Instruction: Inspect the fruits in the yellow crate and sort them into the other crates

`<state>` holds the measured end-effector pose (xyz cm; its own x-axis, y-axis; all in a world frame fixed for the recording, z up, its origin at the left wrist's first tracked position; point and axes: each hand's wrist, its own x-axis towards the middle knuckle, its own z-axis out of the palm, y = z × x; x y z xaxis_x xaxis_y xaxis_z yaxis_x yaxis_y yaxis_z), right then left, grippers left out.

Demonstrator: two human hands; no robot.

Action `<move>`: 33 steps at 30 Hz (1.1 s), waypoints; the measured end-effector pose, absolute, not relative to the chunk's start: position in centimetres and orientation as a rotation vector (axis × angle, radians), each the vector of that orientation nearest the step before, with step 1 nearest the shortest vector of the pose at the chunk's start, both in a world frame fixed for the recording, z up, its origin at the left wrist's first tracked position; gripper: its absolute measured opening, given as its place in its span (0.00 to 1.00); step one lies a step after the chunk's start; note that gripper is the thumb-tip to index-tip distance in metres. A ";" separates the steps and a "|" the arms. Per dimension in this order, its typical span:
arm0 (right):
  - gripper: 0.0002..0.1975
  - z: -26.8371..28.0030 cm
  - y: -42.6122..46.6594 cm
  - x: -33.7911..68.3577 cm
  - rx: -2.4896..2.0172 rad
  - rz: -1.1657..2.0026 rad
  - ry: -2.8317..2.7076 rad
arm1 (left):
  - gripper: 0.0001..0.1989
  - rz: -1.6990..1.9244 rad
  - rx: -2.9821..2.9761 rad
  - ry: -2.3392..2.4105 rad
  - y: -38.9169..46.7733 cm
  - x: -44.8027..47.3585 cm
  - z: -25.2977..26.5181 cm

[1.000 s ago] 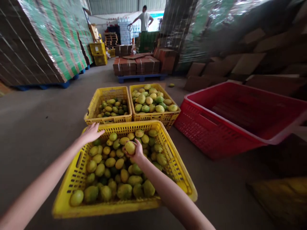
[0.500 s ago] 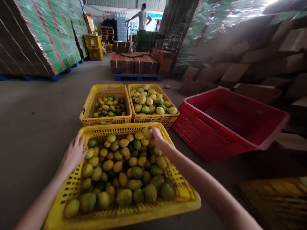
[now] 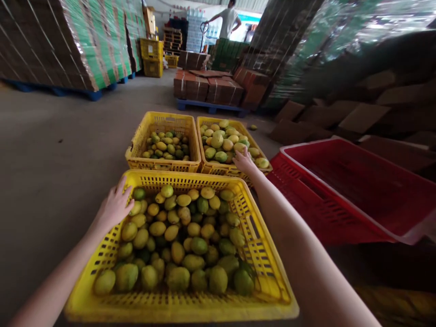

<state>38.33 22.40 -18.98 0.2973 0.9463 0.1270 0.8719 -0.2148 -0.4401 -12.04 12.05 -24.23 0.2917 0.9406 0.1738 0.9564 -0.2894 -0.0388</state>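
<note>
Several yellow and green lemons (image 3: pixel 177 252) lie in a yellow plastic crate (image 3: pixel 180 313) in front of me. My left hand (image 3: pixel 114 204) rests at this crate's left rim near its far corner, fingers spread and holding nothing. Past its far side, my right hand (image 3: pixel 245 162) is over a second yellow crate (image 3: pixel 235 169), heaped with larger, mostly yellow lemons (image 3: pixel 218 141). Its fingers are on a yellow lemon (image 3: pixel 240 147) at the top of that heap. Beside it on the left is a third yellow crate (image 3: pixel 163 165), partly filled with smaller lemons (image 3: pixel 166 146).
A red crate (image 3: pixel 306 195) stands tilted at my right. Behind it lie loose cardboard boxes (image 3: pixel 361 118). A blue pallet (image 3: pixel 211 107) carries stacked flat cartons (image 3: pixel 207 88). Wrapped stacks (image 3: pixel 98 45) rise at the left. A person (image 3: pixel 229 22) stands at the back by a pallet jack.
My right hand has moved with a lemon from the front crate's far right corner to the back right crate. My left hand stays at the rim. The view has shifted left.
</note>
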 end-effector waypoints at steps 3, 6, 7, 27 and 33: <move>0.30 -19.8 20.2 37.4 -2.119 0.177 -1.739 | 0.24 -0.199 -2.427 -1.793 12.0 -11.9 -24.0; 0.28 -21.1 16.1 35.3 -1.934 0.147 -1.893 | 0.24 -0.213 -2.443 -1.822 11.9 -11.8 -23.5; 0.26 -21.8 14.4 34.3 -1.853 0.142 -1.927 | 0.24 -0.212 -2.449 -1.837 11.9 -11.8 -23.3; 0.28 -30.3 7.6 23.2 -1.967 -0.218 -2.647 | 0.18 -0.275 -2.449 -1.870 12.1 -12.1 -23.6; 0.23 -28.9 7.6 24.2 -1.857 0.531 -2.214 | 0.18 -0.238 -2.440 -1.835 12.0 -11.9 -23.4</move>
